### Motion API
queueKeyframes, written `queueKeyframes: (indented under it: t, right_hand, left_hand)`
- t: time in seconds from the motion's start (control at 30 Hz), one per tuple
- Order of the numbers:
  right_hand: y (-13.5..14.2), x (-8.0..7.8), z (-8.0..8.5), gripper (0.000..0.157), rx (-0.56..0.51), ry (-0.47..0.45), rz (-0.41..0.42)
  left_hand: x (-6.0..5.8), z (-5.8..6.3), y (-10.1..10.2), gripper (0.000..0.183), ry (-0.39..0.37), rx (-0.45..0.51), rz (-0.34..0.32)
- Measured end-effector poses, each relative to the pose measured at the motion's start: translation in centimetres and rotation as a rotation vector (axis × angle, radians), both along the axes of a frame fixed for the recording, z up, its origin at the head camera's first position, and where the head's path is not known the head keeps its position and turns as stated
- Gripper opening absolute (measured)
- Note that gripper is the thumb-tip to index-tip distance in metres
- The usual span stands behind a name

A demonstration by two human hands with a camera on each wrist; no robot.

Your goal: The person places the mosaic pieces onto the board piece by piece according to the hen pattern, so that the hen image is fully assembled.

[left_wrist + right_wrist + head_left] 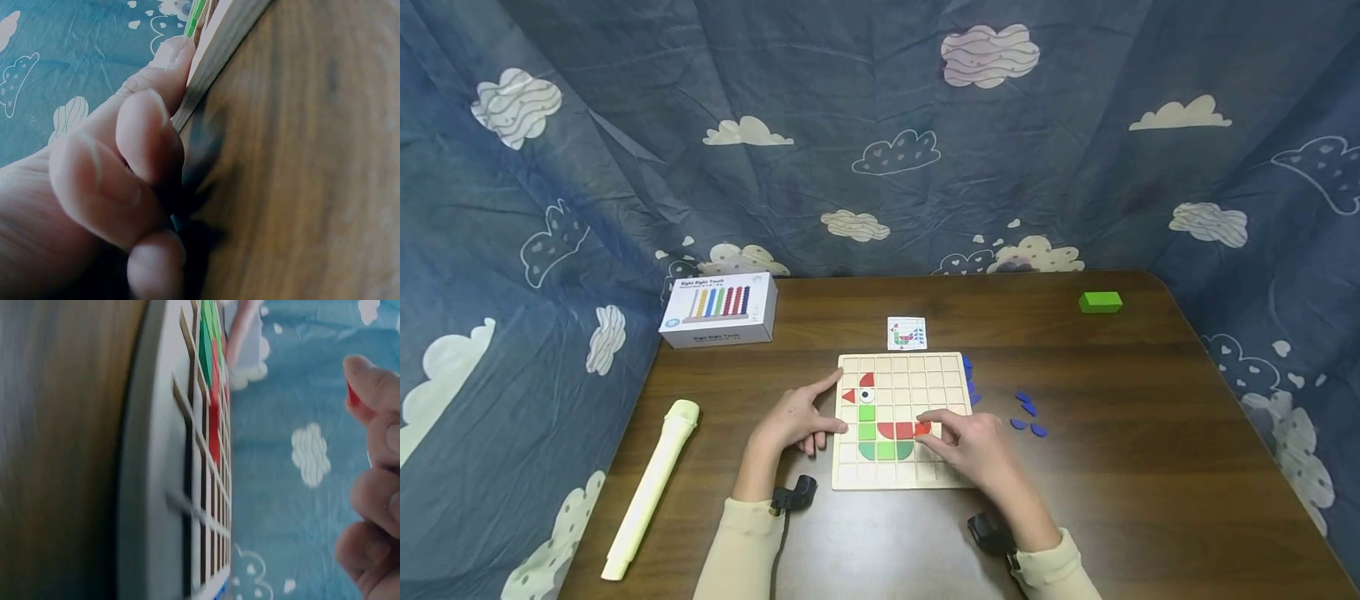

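A wooden grid board point(951, 367) lies on the table. My left hand point(793, 421) touches its left edge with forefinger and thumb spread apart; in the left wrist view the thumb point(172, 56) meets the board's side. Over the lower right part of the board, my right hand point(973, 442) pinches a small red piece point(352, 395) between thumb and forefinger. Set in the grid are a round eye piece point(867, 395), a red triangle point(848, 396), green squares point(867, 412), green rounded pieces point(905, 451) and a red square point(904, 430).
A picture card point(907, 333) lies behind the board. Blue pieces point(1028, 408) are scattered to the right, and more blue pieces point(967, 367) line the board's right edge. A white box point(721, 310), a pale yellow stick point(651, 492) and a green block point(1101, 302) stand farther out.
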State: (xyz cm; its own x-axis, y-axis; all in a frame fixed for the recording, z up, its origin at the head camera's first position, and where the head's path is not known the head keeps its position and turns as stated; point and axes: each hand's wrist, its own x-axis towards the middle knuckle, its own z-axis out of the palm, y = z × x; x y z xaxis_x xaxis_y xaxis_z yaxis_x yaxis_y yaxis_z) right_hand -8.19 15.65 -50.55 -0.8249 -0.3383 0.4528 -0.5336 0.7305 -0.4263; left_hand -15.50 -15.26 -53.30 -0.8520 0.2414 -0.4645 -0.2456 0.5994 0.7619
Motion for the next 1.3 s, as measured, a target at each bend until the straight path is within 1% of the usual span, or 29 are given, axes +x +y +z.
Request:
queueKeyframes:
  t: [0.1, 0.23, 0.3, 0.4, 0.5, 0.57, 0.8, 1.07, 1.3]
  right_hand:
    - [-1.5, 0.3, 0.1, 0.028, 0.007, -0.05, -0.025]
    - [-3.3, 1.0, -0.1, 0.02, 0.032, -0.159, -0.042]
    - [-4.1, 1.3, -0.4, 0.018, 0.059, -0.218, -0.038]
    - [-5.0, 1.7, -1.1, 0.015, 0.108, -0.27, -0.016]
    - [-5.5, 1.9, -1.6, 0.016, 0.151, -0.289, 0.007]
    - [-5.7, 1.9, -1.9, 0.015, 0.174, -0.301, 0.007]
    - [-5.4, 1.8, -2.4, 0.016, 0.199, -0.363, -0.002]
    - [-5.0, 1.8, -2.4, 0.015, 0.195, -0.362, 0.026]
    - [-5.1, 1.8, -2.5, 0.013, 0.19, -0.356, 0.023]
  left_hand:
    - [-0.2, 0.2, 0.0, 0.1, 0.011, 0.003, -0.001]
    - [-0.3, 0.4, 0.1, 0.099, 0.02, -0.008, -0.008]
    - [-0.3, 0.4, 0.1, 0.099, 0.02, -0.014, -0.011]
    - [-0.2, 0.4, 0.1, 0.099, 0.02, -0.015, -0.013]
    - [-0.2, 0.4, 0.1, 0.099, 0.022, -0.012, -0.01]
    - [-0.1, 0.4, 0.0, 0.098, 0.021, -0.011, -0.01]
    - [0.0, 0.3, 0.0, 0.098, 0.015, -0.01, -0.009]
    - [0.1, 0.3, 0.1, 0.098, 0.016, -0.014, -0.005]
    - [0.1, -0.1, -0.1, 0.099, 0.003, 0.004, -0.002]
